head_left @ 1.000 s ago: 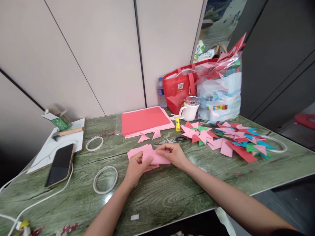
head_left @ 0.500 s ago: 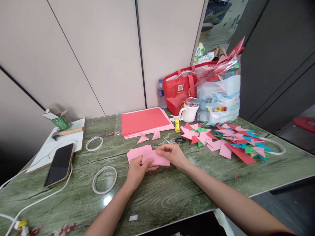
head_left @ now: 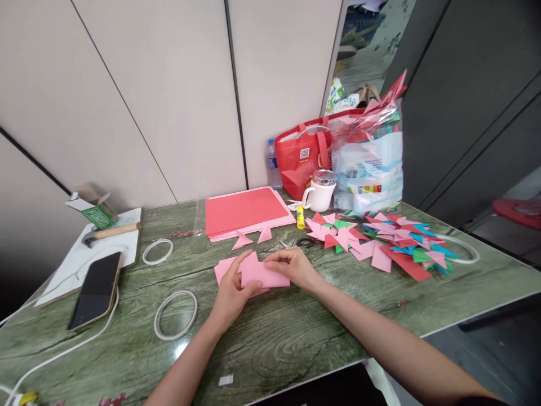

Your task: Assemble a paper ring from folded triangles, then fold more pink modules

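Observation:
Between my two hands is a pink sheet of paper [head_left: 268, 276], partly folded over. My left hand [head_left: 232, 290] grips its left side, thumb in front and index finger raised along the edge. The fingertips of my right hand [head_left: 293, 268] pinch its upper right part. More pink paper [head_left: 221, 268] lies on the table, partly hidden by my left hand. Two small folded pink pieces [head_left: 242, 240] sit just beyond my hands. Black-handled scissors [head_left: 305, 242] lie past my right hand, near a pile of folded coloured paper pieces [head_left: 338, 228].
Red and pink sheets [head_left: 245, 211] are stacked at the back. A yellow glue stick [head_left: 300, 217], a white mug [head_left: 321, 194], a bottle [head_left: 274, 166] and bags [head_left: 367, 169] stand to their right. White rings [head_left: 175, 316], a phone [head_left: 95, 290] and a hammer [head_left: 112, 232] lie left.
My left index finger has lifted along the paper's left edge, and the paper's fold looks more upright. The view has shifted slightly.

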Action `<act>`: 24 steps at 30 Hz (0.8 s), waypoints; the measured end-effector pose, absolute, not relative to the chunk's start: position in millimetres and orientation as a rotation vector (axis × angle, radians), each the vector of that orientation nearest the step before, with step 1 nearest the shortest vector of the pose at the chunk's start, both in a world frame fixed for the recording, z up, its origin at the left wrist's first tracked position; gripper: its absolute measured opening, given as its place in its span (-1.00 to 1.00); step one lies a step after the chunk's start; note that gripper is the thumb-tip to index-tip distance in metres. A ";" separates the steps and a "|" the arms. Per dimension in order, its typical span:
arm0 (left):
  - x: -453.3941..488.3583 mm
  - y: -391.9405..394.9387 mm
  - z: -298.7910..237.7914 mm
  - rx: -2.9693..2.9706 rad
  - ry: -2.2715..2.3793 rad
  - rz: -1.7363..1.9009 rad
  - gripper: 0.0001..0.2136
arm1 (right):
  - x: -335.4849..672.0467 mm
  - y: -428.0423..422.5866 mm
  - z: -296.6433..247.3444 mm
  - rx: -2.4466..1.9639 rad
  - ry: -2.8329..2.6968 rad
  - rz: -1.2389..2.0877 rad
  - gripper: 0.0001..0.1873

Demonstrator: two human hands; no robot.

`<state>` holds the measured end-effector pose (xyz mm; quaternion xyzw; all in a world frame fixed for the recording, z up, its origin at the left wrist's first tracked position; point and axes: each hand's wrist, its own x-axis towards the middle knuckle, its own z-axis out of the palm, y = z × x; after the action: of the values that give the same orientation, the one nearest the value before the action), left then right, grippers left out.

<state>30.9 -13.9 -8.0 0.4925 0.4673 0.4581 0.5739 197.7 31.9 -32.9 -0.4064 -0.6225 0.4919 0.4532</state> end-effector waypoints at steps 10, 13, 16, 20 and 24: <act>30.6 -13.7 -15.3 1.187 1.076 1.066 -0.54 | 197.8 31.3 -30.9 -0.975 -1.575 1.206 -0.76; 29.6 -13.3 -15.7 1.240 1.077 1.062 -0.50 | 198.2 32.1 -32.5 -0.984 -1.568 1.216 -0.75; 26.5 -10.3 -19.6 1.354 1.081 1.065 -0.46 | 198.1 32.7 -33.8 -1.003 -1.573 1.213 -0.74; 21.5 -5.2 -24.3 1.532 1.104 1.074 -0.54 | 197.2 31.9 -33.2 -0.996 -1.592 1.222 -0.76; 20.0 -4.1 -23.4 1.613 1.151 1.011 -0.63 | 196.8 31.1 -32.0 -1.004 -1.606 1.217 -0.78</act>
<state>20.0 -4.1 -23.4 0.6502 0.4638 0.4074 0.4428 196.8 31.1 -32.0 -0.4024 -0.6438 0.4879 0.4309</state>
